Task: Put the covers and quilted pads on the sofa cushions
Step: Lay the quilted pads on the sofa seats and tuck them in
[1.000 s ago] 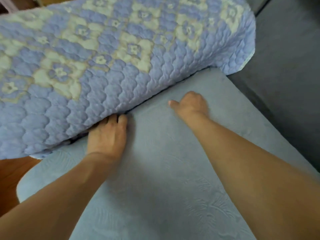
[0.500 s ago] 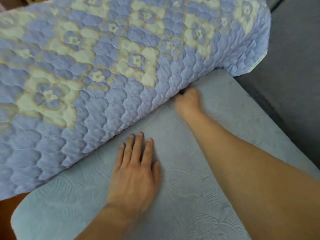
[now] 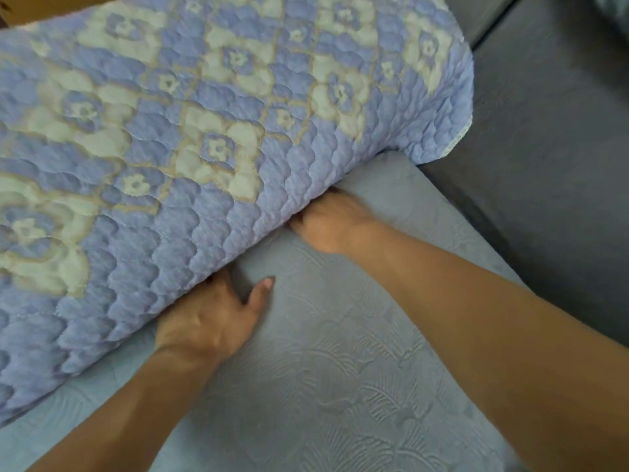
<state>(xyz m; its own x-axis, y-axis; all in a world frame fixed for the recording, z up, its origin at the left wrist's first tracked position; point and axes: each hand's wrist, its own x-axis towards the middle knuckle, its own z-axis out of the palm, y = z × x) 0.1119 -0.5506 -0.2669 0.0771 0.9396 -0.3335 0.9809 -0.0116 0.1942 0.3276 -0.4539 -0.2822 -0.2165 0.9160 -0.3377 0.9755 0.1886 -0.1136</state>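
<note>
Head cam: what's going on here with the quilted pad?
A person is working a blue floral quilted pad at the seam where it meets the pale blue embossed seat cover. The left hand has its fingers pushed under the pad's lower edge, thumb out on the cover. The right hand is blurred, its fingers hidden at the same seam, so its grip can't be read. A dark grey sofa surface lies to the right.
</note>
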